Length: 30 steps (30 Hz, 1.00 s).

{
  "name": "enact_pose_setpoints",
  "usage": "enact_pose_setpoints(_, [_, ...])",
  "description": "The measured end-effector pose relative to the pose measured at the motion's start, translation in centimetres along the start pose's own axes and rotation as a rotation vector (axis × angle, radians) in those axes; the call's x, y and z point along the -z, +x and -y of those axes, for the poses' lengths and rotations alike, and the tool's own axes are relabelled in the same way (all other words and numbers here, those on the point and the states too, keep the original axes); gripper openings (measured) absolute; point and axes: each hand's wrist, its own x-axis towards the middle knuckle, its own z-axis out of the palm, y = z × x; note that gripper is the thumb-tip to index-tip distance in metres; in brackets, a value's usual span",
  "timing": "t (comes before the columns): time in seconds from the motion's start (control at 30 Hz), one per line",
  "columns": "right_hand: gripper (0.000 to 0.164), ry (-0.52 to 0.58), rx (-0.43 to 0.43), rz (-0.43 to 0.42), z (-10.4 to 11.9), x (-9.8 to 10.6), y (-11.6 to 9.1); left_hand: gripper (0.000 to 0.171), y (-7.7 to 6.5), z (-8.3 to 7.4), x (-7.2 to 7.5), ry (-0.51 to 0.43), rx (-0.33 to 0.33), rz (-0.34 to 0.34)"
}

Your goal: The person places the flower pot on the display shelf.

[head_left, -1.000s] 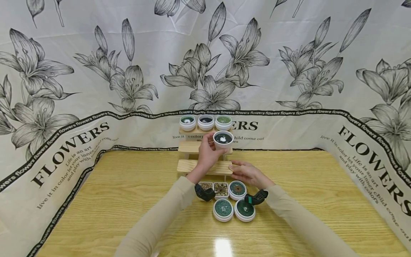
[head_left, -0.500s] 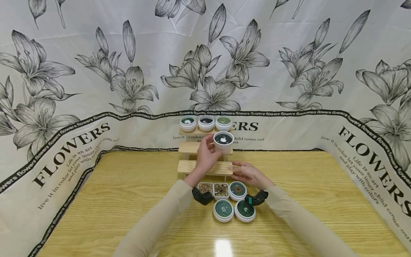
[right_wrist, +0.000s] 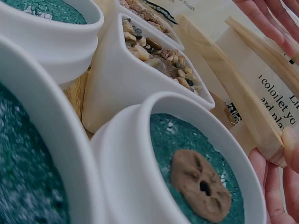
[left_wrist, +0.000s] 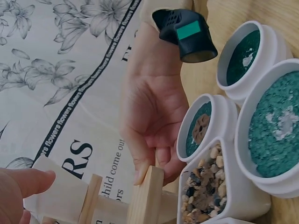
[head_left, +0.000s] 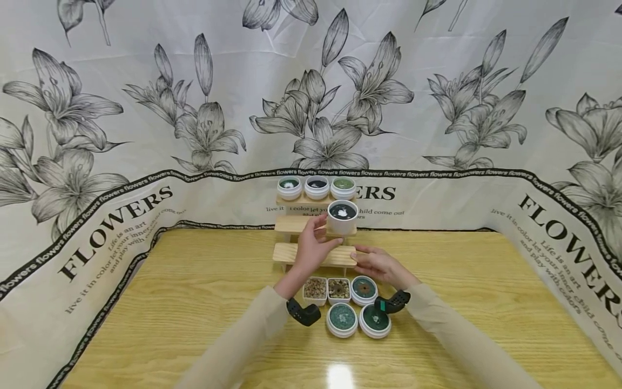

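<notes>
A round white pot (head_left: pixel 342 218) with dark filling and a white piece in its centre is at the right end of the middle wooden shelf (head_left: pixel 296 223). My left hand (head_left: pixel 312 249) is beside it, its fingers by the pot's left side and its thumb extended in front. In the left wrist view, that thumb (left_wrist: pixel 35 181) overlaps the white pot wall (left_wrist: pixel 58 198). My right hand (head_left: pixel 381 266) pinches the right end of the lowest shelf board (head_left: pixel 316 254); the right wrist view shows its thumb on the board's tip (right_wrist: pixel 273 151).
On the top shelf stand three white pots (head_left: pixel 316 188). In front of the stand, two square pots of pebbles (head_left: pixel 338 290) adjoin a round pot with a brown disc (head_left: pixel 364 289). Two more green-filled pots (head_left: pixel 342 320) sit nearer on the table. A flowered cloth (head_left: pixel 218 205) hangs behind.
The pot in my left hand has come down slightly onto the middle shelf, and the left thumb has moved off its side. My right hand keeps its hold. The head view has shifted a little.
</notes>
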Motion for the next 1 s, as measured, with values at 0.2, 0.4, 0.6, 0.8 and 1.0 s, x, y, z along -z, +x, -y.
enact_pose_setpoints(0.2, [0.065,0.018,0.010,0.016,-0.1,0.1,0.0,0.061,-1.2,0.6,0.4,0.021,-0.001,0.000])
enact_pose_setpoints(0.4, [0.064,0.031,0.012,0.022,-0.2,0.0,0.0,0.057,-2.2,1.0,0.9,0.002,-0.018,-0.019])
enact_pose_setpoints(0.6, [0.066,0.019,0.019,0.024,-0.3,0.2,-0.2,0.056,-3.3,1.2,1.1,-0.022,0.017,-0.012])
enact_pose_setpoints(0.8, [0.066,0.025,0.029,0.041,-0.3,0.2,-0.2,0.056,-4.4,1.4,1.2,-0.058,0.025,-0.021])
enact_pose_setpoints(1.0, [0.066,0.021,0.026,0.033,-0.3,0.2,0.0,0.056,-5.4,1.8,1.4,-0.056,0.048,-0.015])
